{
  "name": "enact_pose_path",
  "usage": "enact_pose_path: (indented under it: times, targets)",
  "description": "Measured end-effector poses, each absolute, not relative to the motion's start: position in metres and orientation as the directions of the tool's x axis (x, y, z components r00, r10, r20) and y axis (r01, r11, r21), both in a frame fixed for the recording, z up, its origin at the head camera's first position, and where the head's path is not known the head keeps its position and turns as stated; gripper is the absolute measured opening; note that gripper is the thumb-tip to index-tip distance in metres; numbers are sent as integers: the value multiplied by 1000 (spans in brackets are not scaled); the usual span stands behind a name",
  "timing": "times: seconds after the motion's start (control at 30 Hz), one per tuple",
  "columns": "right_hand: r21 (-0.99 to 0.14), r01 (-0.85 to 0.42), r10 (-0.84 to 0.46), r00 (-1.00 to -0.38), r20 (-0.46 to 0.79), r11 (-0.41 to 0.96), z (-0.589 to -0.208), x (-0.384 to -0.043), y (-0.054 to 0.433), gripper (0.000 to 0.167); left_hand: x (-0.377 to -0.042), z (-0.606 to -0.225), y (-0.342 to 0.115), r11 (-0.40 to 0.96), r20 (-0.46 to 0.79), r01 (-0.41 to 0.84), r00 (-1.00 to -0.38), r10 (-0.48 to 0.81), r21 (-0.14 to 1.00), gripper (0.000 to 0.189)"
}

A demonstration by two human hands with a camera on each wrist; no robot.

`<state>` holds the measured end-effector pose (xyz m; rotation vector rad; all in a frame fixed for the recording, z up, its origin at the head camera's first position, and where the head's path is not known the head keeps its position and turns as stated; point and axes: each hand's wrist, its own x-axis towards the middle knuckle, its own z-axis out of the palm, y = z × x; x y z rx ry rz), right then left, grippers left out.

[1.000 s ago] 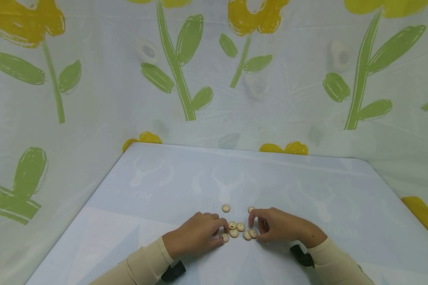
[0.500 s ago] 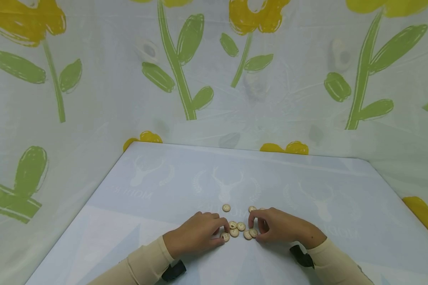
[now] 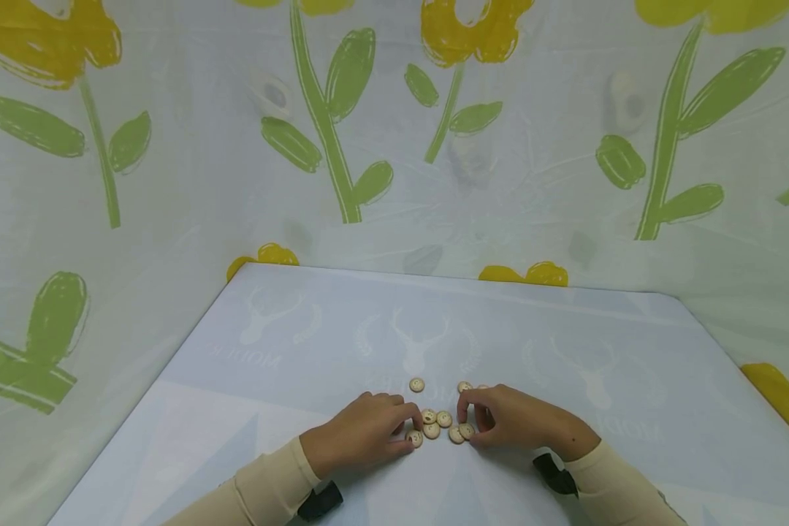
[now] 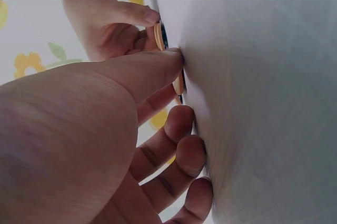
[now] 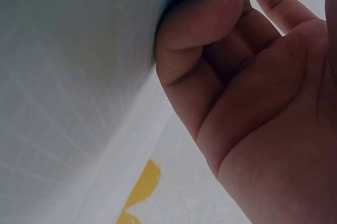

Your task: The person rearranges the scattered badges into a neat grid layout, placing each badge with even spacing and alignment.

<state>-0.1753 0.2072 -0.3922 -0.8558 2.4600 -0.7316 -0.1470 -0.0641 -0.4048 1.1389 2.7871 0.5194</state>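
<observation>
Near the front of the table, my left hand (image 3: 366, 433) holds a small round wooden button (image 3: 415, 438) between thumb and forefinger. Opposite it, my right hand (image 3: 511, 416) pinches another wooden button (image 3: 467, 431), which overlaps a neighbouring button (image 3: 456, 435). Between the hands lies a tight cluster of buttons (image 3: 432, 431), one with a dark spot. In the left wrist view, the right hand's thumb (image 4: 138, 14) presses on the edge of a thin button (image 4: 158, 37). The right wrist view shows curled fingers (image 5: 202, 21) at the tabletop; the button is hidden there.
A single button (image 3: 417, 384) lies farther back on the table (image 3: 342, 321). Another button (image 3: 464, 386) sits just behind the right hand, with one more partly hidden beside it. A flowered curtain (image 3: 197, 146) surrounds the table's back and sides.
</observation>
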Motion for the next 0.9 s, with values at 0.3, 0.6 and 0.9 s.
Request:
enact_pose_path:
  times: [0.3,0.6,0.9]
  targets:
    - [-591,-443,-662,-718,-217,674,-392,-175,206,20,-147,-405,-64,662,60,666,-719,692,343,18]
    - [-590,-443,-660,-720,-214,675,-393,-174,207,20,-147,-405,-64,665,64,671,-718,693,328,18]
    - [-594,-448,-668,-713,-213,669,-394,-175,207,20,-146,-405,-64,665,72,676,-717,694,319,18]
